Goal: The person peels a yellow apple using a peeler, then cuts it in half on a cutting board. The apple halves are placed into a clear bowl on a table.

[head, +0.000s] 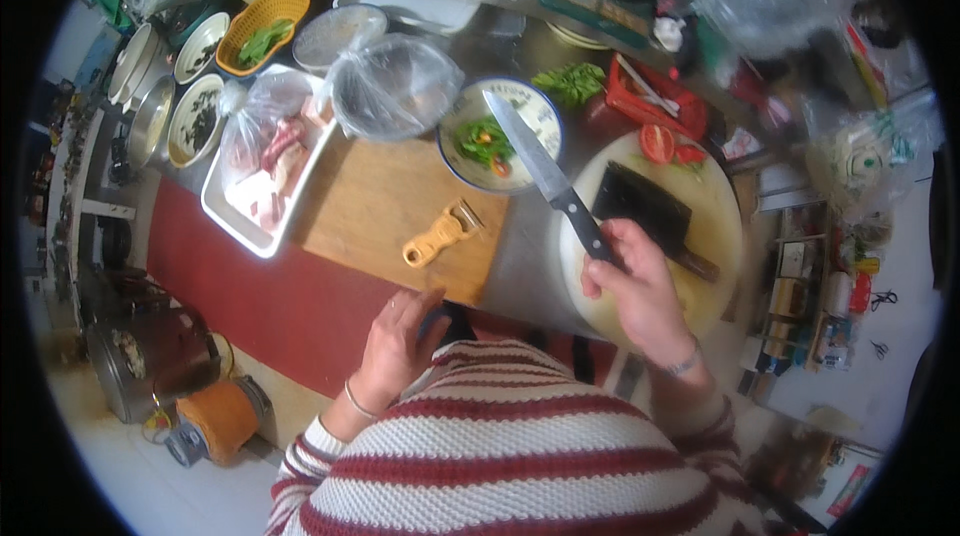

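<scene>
A kitchen knife (544, 168) with a black riveted handle is in my right hand (637, 277), over the near left part of a round cutting board (720, 221). Its blade points up and left across a blue-rimmed bowl (459, 97) of cut green and red peppers (484, 146). A dark cleaver (641, 206) and a cut tomato (658, 144) lie on the round board. My left hand (397, 337) holds nothing visible, just below the near edge of a wooden board (375, 191). On that board rests a peeler with a yellow handle (435, 237).
Left of the wooden board is a white tray (259, 247) with bagged raw meat (281, 153). A bowl covered in clear plastic (397, 85), a yellow basket (262, 7) of greens, and a red basket (622, 97) stand farther back. A large pot (142, 356) stands low at left.
</scene>
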The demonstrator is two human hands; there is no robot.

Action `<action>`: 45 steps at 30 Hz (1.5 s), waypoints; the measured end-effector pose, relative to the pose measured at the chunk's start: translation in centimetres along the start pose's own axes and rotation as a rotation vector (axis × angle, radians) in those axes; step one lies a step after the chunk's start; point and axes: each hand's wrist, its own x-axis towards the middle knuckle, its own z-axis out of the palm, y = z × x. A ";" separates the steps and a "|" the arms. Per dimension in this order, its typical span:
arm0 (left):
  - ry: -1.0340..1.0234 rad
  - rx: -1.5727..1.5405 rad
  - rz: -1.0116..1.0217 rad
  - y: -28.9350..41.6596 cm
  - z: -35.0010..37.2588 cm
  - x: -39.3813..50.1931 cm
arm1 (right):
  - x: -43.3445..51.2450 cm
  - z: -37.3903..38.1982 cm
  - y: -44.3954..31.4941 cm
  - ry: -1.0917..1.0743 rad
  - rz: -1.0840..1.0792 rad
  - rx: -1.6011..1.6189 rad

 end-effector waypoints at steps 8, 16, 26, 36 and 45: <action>0.179 0.230 0.573 16.6 5.2 2.6 | -13.3 -12.6 1.7 -0.034 -0.155 -0.322; -0.355 0.507 0.811 27.3 11.0 4.9 | -22.5 -19.5 0.6 -0.024 -0.257 -0.812; -0.604 0.152 0.960 27.3 14.0 5.5 | -25.9 -21.8 -1.3 -0.105 -0.347 -1.093; -0.910 -0.243 0.520 22.8 8.4 8.8 | -24.2 -21.4 -4.4 -0.277 -0.052 -0.774; -0.796 -0.078 0.278 18.0 4.0 10.9 | -23.4 -21.4 -4.3 -0.120 0.022 -0.728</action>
